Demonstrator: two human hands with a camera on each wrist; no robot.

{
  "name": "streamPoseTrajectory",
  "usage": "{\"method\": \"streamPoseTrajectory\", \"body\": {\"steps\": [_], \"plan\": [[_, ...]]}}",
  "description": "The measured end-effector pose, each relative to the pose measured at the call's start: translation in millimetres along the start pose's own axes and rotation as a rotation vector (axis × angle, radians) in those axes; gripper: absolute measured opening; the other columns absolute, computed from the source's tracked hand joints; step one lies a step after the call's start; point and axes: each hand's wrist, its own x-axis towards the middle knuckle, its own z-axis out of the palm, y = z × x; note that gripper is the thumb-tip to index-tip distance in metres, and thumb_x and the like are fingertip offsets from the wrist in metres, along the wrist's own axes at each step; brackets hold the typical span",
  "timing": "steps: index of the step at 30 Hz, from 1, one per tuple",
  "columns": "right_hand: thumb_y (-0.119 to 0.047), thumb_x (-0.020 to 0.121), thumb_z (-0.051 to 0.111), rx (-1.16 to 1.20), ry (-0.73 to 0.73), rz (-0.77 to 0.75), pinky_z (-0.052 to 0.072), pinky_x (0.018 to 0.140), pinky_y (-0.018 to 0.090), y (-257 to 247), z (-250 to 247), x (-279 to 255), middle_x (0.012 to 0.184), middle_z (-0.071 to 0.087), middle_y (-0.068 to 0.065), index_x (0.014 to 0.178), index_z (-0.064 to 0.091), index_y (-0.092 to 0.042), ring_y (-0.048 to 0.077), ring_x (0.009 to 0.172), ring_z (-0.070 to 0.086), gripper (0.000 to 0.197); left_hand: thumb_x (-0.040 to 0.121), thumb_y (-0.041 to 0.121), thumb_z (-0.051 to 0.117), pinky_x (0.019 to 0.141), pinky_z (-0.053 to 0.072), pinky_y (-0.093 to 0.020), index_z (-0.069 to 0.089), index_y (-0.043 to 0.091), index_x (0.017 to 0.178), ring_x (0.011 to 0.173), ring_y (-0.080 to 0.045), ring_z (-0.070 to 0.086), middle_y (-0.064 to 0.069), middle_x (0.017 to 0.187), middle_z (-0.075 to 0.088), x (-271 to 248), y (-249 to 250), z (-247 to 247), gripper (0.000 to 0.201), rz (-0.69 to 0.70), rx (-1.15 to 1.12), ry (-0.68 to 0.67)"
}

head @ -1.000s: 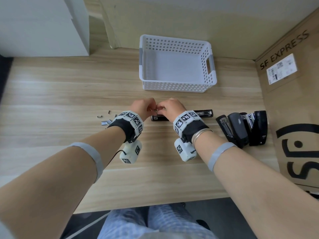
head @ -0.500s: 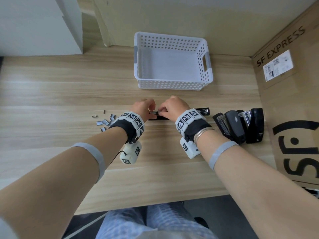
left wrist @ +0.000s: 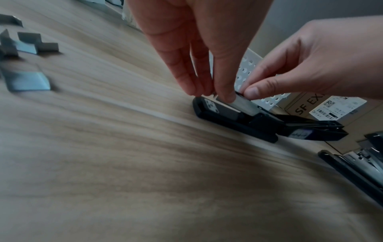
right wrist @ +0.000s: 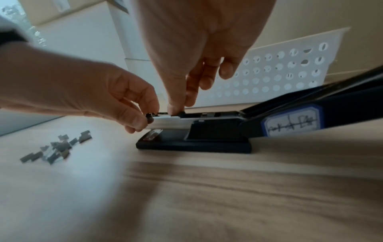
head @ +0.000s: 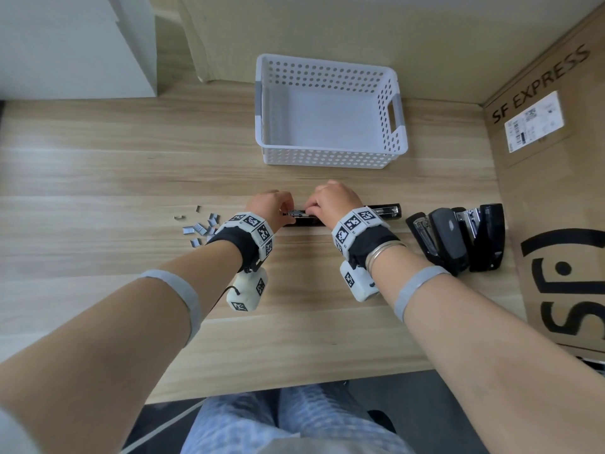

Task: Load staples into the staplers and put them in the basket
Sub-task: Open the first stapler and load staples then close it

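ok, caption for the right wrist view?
Both hands work at the opened black stapler's metal staple channel; loose staples lie nearby.

Bare table (head: 131, 178) stretches wide to the left and toward the person. Loose staple strips (head: 199, 229) litter the wood just left of the left wrist. The white basket (head: 327, 157) stands beyond the hands, a strip of bare wood between. Right, spare staplers (head: 455, 239) crowd against a cardboard box (head: 556, 198).
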Motion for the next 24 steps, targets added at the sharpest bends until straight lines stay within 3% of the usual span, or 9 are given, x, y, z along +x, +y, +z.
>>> {"method": "streamPoseTrajectory", "body": {"steps": [3, 8, 15, 19, 22, 24], "plan": [[-0.028, 0.095, 0.055, 0.036, -0.005, 0.034, 0.043, 0.1, 0.038, -1, 1, 2, 0.106, 0.069, 0.0, 0.101, 0.073, -0.023, 0.021, 0.119, 0.051, 0.019, 0.079, 0.017, 0.067, 0.076, 0.045, -0.03, 0.061, 0.008, 0.099, 0.092, -0.028, 0.062, -0.011, 0.104, 0.064, 0, 0, 0, 0.022, 0.013, -0.014, 0.017], [-0.026, 0.09, 0.06, 0.076, 0.046, 0.088, 0.049, 0.077, 0.031, -1, 2, 1, 0.097, 0.07, 0.0, 0.092, 0.069, -0.024, 0.022, 0.095, 0.062, 0.01, 0.083, 0.012, 0.062, 0.079, 0.049, -0.036, 0.065, 0.01, 0.101, 0.09, -0.03, 0.061, -0.011, 0.108, 0.06, -3, 4, 2, 0.019, 0.144, -0.069, 0.041], [-0.032, 0.088, 0.062, 0.09, 0.04, 0.094, 0.046, 0.079, 0.03, 5, 2, 2, 0.101, 0.067, 0.006, 0.097, 0.069, -0.023, 0.024, 0.099, 0.06, 0.014, 0.082, 0.01, 0.064, 0.079, 0.045, -0.032, 0.069, 0.009, 0.095, 0.097, -0.028, 0.059, -0.012, 0.107, 0.061, 6, 14, -3, 0.014, 0.164, -0.014, 0.024], [-0.033, 0.088, 0.062, 0.109, 0.039, 0.088, 0.049, 0.088, 0.034, 7, 5, 3, 0.097, 0.068, 0.004, 0.092, 0.068, -0.024, 0.024, 0.099, 0.06, 0.011, 0.082, 0.009, 0.063, 0.074, 0.042, -0.029, 0.067, 0.008, 0.095, 0.096, -0.028, 0.059, -0.012, 0.107, 0.061, 8, 16, -2, 0.014, 0.184, 0.019, 0.018], [-0.03, 0.09, 0.059, 0.112, 0.05, 0.094, 0.047, 0.081, 0.03, 13, 5, 1, 0.098, 0.067, 0.004, 0.096, 0.068, -0.023, 0.023, 0.101, 0.058, 0.012, 0.083, 0.008, 0.062, 0.071, 0.036, -0.024, 0.067, 0.009, 0.096, 0.095, -0.028, 0.059, -0.012, 0.106, 0.061, 9, 15, -2, 0.014, 0.214, 0.017, 0.013], [-0.028, 0.091, 0.058, 0.115, 0.063, 0.109, 0.046, 0.078, 0.03, 18, 5, -1, 0.099, 0.066, 0.003, 0.098, 0.068, -0.025, 0.021, 0.1, 0.058, 0.012, 0.083, 0.006, 0.06, 0.07, 0.039, -0.026, 0.068, 0.009, 0.096, 0.093, -0.029, 0.059, -0.014, 0.105, 0.06, 9, 15, -1, 0.015, 0.266, 0.026, -0.008]]}}
